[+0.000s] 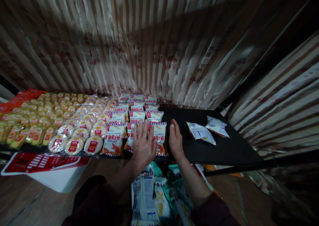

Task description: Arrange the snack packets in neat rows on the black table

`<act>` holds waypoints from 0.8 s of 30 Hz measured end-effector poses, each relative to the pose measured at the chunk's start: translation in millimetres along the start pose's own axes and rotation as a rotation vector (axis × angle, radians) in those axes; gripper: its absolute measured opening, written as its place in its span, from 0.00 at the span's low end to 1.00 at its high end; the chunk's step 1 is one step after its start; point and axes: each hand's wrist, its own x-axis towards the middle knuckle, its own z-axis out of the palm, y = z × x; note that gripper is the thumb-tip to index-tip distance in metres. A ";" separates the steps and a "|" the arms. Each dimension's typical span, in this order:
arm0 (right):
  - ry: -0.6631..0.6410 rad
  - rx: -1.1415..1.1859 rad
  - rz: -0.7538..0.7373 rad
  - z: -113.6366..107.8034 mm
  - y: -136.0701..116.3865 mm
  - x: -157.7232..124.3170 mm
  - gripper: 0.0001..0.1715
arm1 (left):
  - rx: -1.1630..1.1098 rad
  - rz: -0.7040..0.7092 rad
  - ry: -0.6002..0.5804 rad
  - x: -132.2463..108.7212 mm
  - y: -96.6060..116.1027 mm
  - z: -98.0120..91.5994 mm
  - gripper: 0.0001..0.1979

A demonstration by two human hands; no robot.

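My left hand [143, 143] lies over the front snack bags, palm down with its fingers stretched out. Under and beside it are white, red and blue snack bags [113, 139], set in rows on the black shelf [214, 154]. The hand partly hides the front middle bag. My right hand [175, 138] stands on edge just right of the front right bag [160, 138], fingers straight, palm turned toward the rows. A narrow gap seems to part it from the bag. Neither hand grips anything. Farther right, two snack bags [201, 133] lie loose, back side up.
Round wrapped crackers [74, 144] and small yellow packs [35, 133] fill the shelf's left side. Below the front edge, more snack bags [144, 196] sit between my arms. A red and white box [57, 177] stands lower left. Striped plastic sheeting [154, 46] hangs behind.
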 end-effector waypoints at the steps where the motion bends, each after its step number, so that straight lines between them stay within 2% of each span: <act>1: -0.008 0.011 0.007 0.4 1.6 4.1 0.40 | -0.001 -0.005 -0.011 5.6 0.0 -0.7 0.26; 8: -0.053 0.267 0.087 11.6 16.7 41.6 0.42 | -0.037 -0.141 -0.068 65.6 -11.0 -5.2 0.25; 11: -0.118 0.341 0.144 17.7 18.2 59.3 0.44 | -0.006 -0.117 -0.142 88.2 -21.0 -0.9 0.26; 17: -0.234 0.364 0.246 25.5 18.6 85.5 0.44 | -0.045 -0.110 -0.222 116.5 -40.9 14.9 0.26; 24: -0.305 0.359 0.249 31.9 15.6 101.8 0.42 | -0.049 -0.032 -0.308 143.8 -53.7 22.8 0.27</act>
